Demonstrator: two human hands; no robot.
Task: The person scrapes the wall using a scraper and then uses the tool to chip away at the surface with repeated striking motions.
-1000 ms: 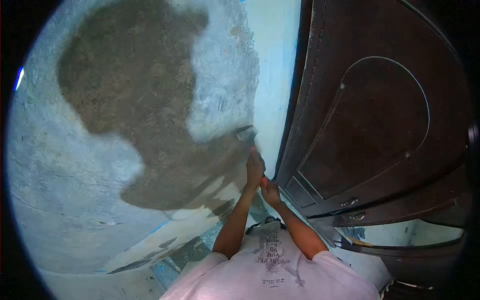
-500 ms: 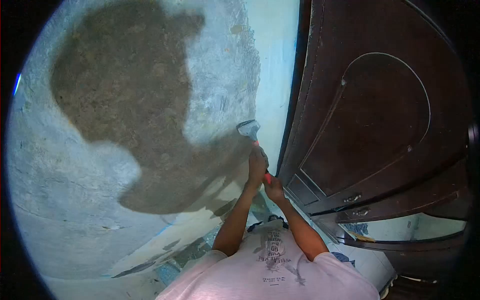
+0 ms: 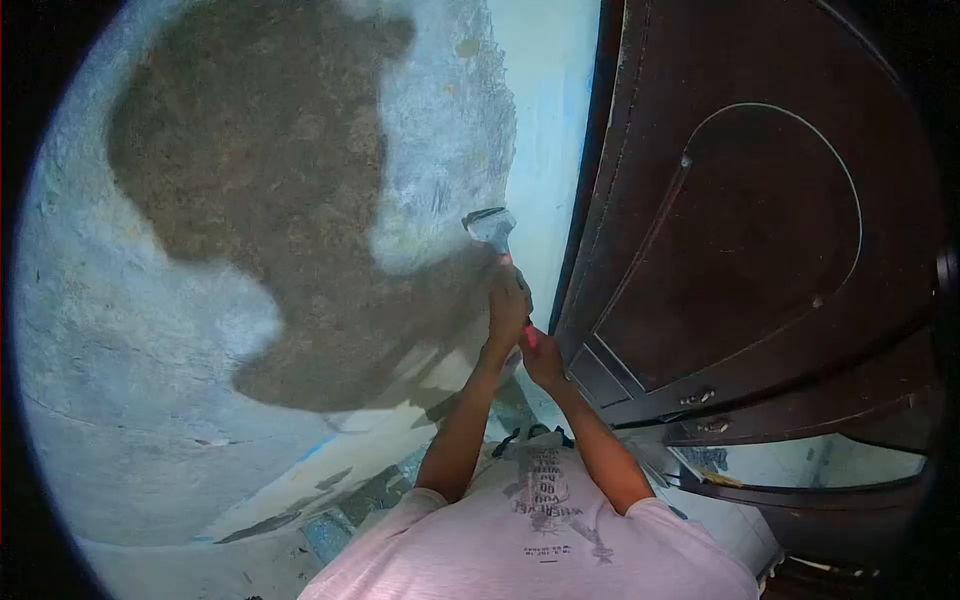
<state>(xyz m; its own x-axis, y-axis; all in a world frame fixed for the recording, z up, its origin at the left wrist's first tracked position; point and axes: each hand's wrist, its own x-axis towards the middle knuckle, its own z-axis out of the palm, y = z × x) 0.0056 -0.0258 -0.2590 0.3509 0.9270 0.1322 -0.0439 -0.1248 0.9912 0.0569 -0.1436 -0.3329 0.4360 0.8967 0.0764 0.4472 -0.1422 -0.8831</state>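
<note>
A wall scraper with a wide metal blade and a red handle is held out in front of me, its blade against the wall at the edge between rough grey surface and smooth pale blue paint. My left hand is closed round the upper handle, just below the blade. Lower down, my right hand grips the handle's end, where a bit of red shows between the two hands. Most of the handle is hidden by my fingers.
A dark wooden wardrobe with small metal handles stands close on the right. My shadow falls over much of the bare wall. Below, the floor has debris near the wall's foot, and a mirror-like panel shows at lower right.
The scraper and both hands have moved a little up and to the left along the wall. Both hands have kept their grip on the handle.
</note>
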